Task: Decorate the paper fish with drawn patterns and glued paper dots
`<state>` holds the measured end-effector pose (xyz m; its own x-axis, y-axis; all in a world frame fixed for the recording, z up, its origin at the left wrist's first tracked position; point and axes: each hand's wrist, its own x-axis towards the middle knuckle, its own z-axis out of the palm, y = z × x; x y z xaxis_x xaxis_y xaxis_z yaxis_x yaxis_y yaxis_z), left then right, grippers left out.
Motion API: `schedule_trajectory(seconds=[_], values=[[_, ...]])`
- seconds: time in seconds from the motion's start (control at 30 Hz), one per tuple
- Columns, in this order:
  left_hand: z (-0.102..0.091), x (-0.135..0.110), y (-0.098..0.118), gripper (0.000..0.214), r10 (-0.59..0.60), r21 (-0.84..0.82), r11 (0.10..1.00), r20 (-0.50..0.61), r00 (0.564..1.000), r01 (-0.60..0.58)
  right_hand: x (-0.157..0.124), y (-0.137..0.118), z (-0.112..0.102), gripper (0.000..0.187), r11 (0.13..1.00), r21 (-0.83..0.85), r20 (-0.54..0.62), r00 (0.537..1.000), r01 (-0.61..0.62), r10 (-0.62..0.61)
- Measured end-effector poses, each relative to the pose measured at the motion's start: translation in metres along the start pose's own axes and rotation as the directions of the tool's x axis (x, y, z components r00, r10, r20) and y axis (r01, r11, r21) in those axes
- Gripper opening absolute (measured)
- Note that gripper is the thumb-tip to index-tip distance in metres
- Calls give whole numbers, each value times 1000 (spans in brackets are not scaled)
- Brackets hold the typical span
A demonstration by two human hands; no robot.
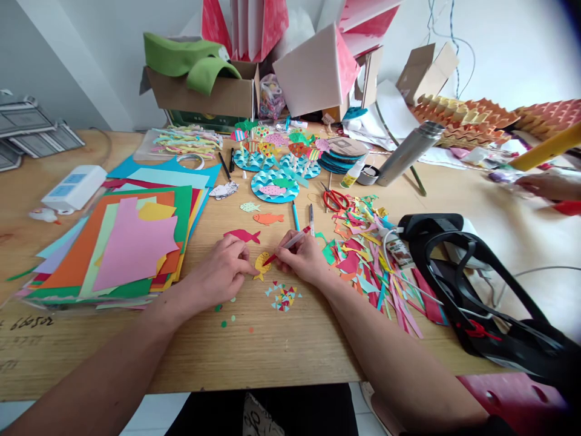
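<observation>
A small yellow paper fish (262, 264) with drawn markings lies on the wooden table. My left hand (222, 269) rests beside it, fingers curled, its index fingertip pressing the fish's edge. In my right hand (303, 257) is a red marker pen (290, 241), gripped between thumb and fingers, its tip touching the fish. Just above are a plain dark pink paper fish (242, 235), an orange paper fish (268, 218) and a pale green spotted paper fish (250, 207). Tiny paper triangles (284, 297) lie below the pen hand.
Coloured paper sheets (131, 242) are stacked at left. Paper scraps (363, 254), red-handled scissors (334, 198) and a black headset-like frame (472, 278) lie at right. Behind are blue wave-patterned discs (275, 195) with fish and a steel flask (411, 152). Another person's hand (544, 184) shows far right.
</observation>
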<state>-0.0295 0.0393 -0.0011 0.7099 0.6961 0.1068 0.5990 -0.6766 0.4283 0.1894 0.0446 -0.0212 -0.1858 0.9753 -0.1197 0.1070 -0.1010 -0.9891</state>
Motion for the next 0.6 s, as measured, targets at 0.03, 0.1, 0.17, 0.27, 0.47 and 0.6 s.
schedule_trajectory(seconds=[0.03,0.1,0.17,0.27,0.47,0.6], values=[[0,0,0,42,0,0,1000,-2,1000,0,0,0,0,15,1000,-4,-1,1000,1,-1],[0,0,0,43,2,-4,1000,-8,1000,-2,0,0,0,14,1000,-15,-3,1000,-9,9],[0,0,0,42,4,-7,1000,-12,1000,-4,-1,0,0,13,1000,-25,-2,1000,-17,17],[0,0,0,42,2,-5,1000,-3,1000,-2,-1,-1,0,12,999,-36,10,1000,-19,20],[2,-1,-1,41,-1,6,1000,-6,1000,1,-1,-2,0,13,1000,-12,5,1000,-11,11],[2,0,-1,41,-3,-5,1000,-6,1000,3,-1,-3,0,11,999,-44,5,1000,-14,14]])
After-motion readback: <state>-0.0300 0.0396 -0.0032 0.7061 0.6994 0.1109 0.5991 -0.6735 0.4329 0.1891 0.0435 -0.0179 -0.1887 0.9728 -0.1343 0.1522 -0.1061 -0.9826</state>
